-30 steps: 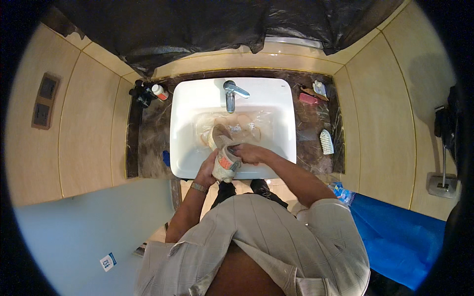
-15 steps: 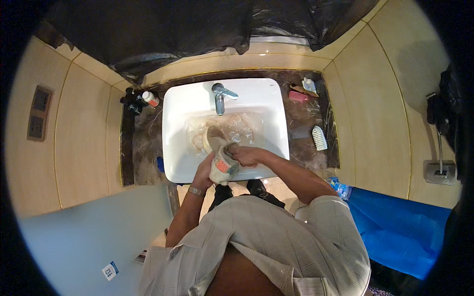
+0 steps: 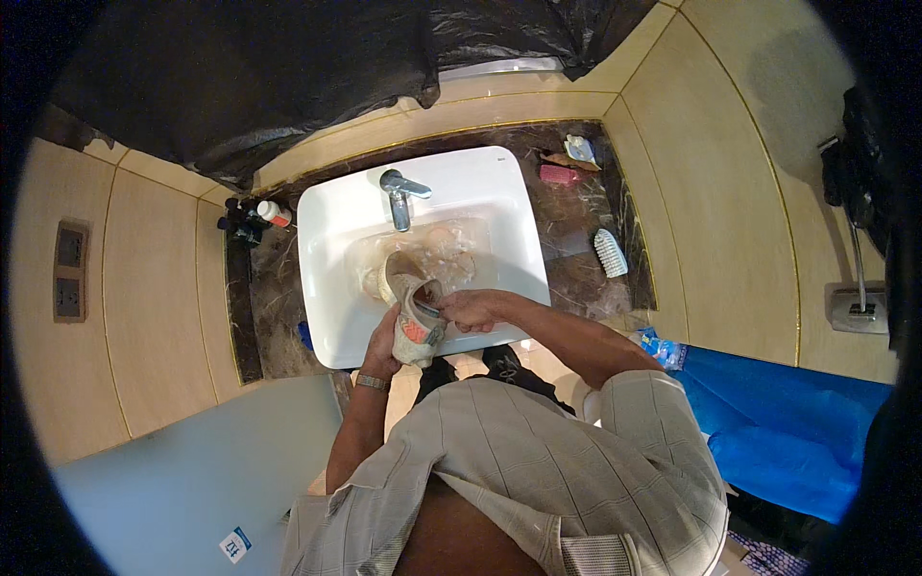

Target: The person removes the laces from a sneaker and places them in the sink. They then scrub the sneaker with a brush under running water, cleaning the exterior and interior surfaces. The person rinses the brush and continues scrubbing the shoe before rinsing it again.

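Person stands at a white sink [image 3: 331, 288] set in a dark marble counter [image 3: 586, 259]. A pale sneaker [image 3: 413, 312] with an orange heel patch is held over the sink's front edge, toe tipped toward the basin, heel toward the body.

Left hand [image 3: 382, 348] cups the sneaker from below at the heel, fingers wrapped around it. Right hand [image 3: 471, 309] is at the shoe's opening, fingers curled close together on the collar; whether they pinch a cloth or the shoe alone, cannot tell.

Basin holds murky, brownish water below the faucet [image 3: 396, 197].

On the counter: a white scrub brush [image 3: 609, 252] near the right edge, a pink object [image 3: 557, 174] and a small pale item [image 3: 579, 147] at the back right corner, dark bottles [image 3: 248, 219] at the back left corner.

Risks, judged: the wet sneaker sits half over the front rim, so a loosened left grip could drop it to the floor or splash dirty water onto the shirt. Brush lies well apart from both hands; reaching for it leaves the shoe on one hand only.
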`<state>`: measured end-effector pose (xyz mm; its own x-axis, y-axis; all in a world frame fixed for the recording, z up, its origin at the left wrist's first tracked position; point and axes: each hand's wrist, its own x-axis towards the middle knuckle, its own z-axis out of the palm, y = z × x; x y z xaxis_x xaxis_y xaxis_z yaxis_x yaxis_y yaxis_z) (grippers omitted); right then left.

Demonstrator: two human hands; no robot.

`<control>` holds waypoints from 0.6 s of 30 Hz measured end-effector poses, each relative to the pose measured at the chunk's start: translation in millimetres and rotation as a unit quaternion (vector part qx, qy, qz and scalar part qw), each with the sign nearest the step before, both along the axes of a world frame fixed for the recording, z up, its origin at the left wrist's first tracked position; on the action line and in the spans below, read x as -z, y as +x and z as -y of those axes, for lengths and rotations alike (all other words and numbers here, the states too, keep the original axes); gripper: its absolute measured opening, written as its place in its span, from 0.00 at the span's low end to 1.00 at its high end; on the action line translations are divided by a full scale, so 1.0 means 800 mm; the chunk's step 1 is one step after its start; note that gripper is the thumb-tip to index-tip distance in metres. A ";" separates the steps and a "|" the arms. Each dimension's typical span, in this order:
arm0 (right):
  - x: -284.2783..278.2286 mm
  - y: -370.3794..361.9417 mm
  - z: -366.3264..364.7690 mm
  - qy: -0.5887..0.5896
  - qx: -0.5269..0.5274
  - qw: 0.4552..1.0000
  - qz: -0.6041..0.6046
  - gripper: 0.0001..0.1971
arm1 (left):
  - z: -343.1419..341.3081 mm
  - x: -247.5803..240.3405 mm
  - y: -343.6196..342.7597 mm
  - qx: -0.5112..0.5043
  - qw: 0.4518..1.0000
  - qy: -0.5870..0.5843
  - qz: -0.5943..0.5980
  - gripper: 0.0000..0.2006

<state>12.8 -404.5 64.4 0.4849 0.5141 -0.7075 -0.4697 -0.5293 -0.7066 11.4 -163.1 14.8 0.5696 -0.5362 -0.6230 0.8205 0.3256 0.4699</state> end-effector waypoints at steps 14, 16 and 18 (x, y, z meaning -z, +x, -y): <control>0.005 -0.001 0.009 0.089 0.040 0.995 -0.028 0.19 | 0.013 -0.015 -0.006 0.012 1.000 -0.004 -0.018 0.22; 0.003 -0.004 0.014 0.087 0.054 0.995 -0.003 0.18 | 0.018 -0.023 0.000 0.060 0.998 -0.018 -0.024 0.21; 0.016 0.005 0.011 0.060 0.049 0.992 0.098 0.17 | 0.032 -0.033 -0.004 0.067 0.998 0.011 0.008 0.23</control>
